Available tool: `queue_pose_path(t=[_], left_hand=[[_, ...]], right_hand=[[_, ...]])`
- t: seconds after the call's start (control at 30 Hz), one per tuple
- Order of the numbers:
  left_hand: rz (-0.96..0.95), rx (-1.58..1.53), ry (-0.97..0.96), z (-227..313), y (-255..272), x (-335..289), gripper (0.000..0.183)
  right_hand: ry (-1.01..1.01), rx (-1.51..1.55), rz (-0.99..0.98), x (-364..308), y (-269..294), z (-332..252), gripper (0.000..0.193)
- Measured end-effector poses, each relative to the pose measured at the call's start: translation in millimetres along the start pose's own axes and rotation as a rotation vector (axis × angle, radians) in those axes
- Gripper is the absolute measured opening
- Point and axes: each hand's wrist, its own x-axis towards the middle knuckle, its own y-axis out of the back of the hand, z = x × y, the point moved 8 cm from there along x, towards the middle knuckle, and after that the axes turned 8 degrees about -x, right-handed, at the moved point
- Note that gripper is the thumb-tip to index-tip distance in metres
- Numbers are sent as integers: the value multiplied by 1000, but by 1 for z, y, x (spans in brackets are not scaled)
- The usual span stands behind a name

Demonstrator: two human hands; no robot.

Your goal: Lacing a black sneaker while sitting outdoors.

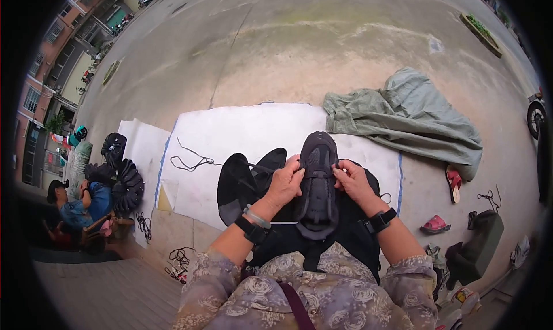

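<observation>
A black shoe upper [317,200] is held over my lap, its rounded toe pointing away from me. Its underside is hidden, so I cannot tell whether a sole is fixed to it. My left hand [282,187] pinches the left edge near the lacing part, thumb and fingers closed. On the opposite edge, my right hand [353,185] grips with thumb and forefinger together. A thin lace [262,168] runs leftward from beside my left hand and ends in a loose black loop [193,160]. More black shoe pieces [233,180] lie left of my left hand.
A white sheet [242,125] covers the ground ahead. At its right lies a grey-green sack [403,119], with red sandals [454,183] and a dark stool [479,249] nearer. Tangled laces [180,262] lie at left. Beyond, a seated person [80,206] is beside stacked black pieces [128,186].
</observation>
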Motion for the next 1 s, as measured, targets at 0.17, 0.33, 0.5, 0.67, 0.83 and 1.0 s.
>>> queue_pose_path(t=[0.17,0.33,0.5,0.67,0.83,1.0], left_hand=[[-61,63,193,-25,0,4,13],[-135,126,231,-38,1,3,11],[15,339,-264,5,3,6,11],[65,275,-324,-2,9,3,9],[78,217,-297,-12,9,6,10],[162,279,-340,1,9,7,8]], right_hand=[[-131,-83,-55,10,5,1,14],[-201,-213,-223,10,-3,0,14],[303,-742,238,-5,-5,-31,14],[384,-800,428,-8,-7,-30,11],[440,-834,429,-3,-6,-35,14],[562,-860,523,-2,-11,-45,19]])
